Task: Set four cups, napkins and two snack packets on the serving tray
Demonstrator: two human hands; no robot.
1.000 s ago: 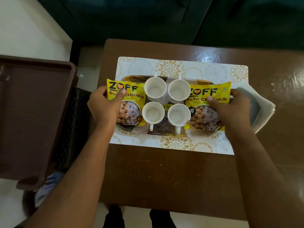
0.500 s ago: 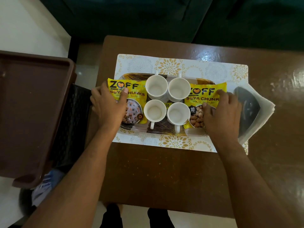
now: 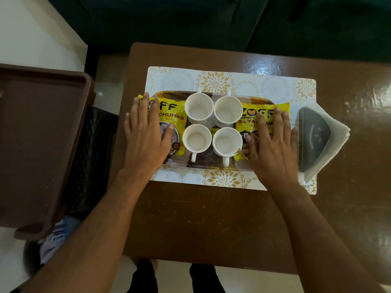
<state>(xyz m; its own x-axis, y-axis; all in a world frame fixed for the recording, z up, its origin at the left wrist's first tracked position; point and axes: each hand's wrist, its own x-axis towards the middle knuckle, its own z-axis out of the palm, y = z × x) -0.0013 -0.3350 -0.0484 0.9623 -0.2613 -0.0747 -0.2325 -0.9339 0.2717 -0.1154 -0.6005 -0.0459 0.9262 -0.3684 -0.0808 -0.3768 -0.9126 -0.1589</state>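
Several white cups point(image 3: 212, 125) stand in a two-by-two block in the middle of the patterned serving tray point(image 3: 203, 163). A yellow snack packet point(image 3: 172, 115) lies at the tray's left end under my left hand point(image 3: 146, 132), which rests flat on it with fingers spread. A second yellow snack packet point(image 3: 257, 114) lies at the right end under my right hand point(image 3: 273, 142), also flat with spread fingers. A stack of white napkins point(image 3: 336, 142) sits at the tray's right edge, partly over a dark grey holder point(image 3: 313, 138).
The tray rests on a white and gold placemat point(image 3: 213, 81) on a brown wooden table point(image 3: 201, 218). A large brown plastic tray point(image 3: 38, 134) lies to the left on a dark stool. A dark sofa point(image 3: 190, 22) runs behind the table.
Both hands have gone from pinching the packets' outer edges to lying flat on top of them. The packets sit slightly closer to the cups.
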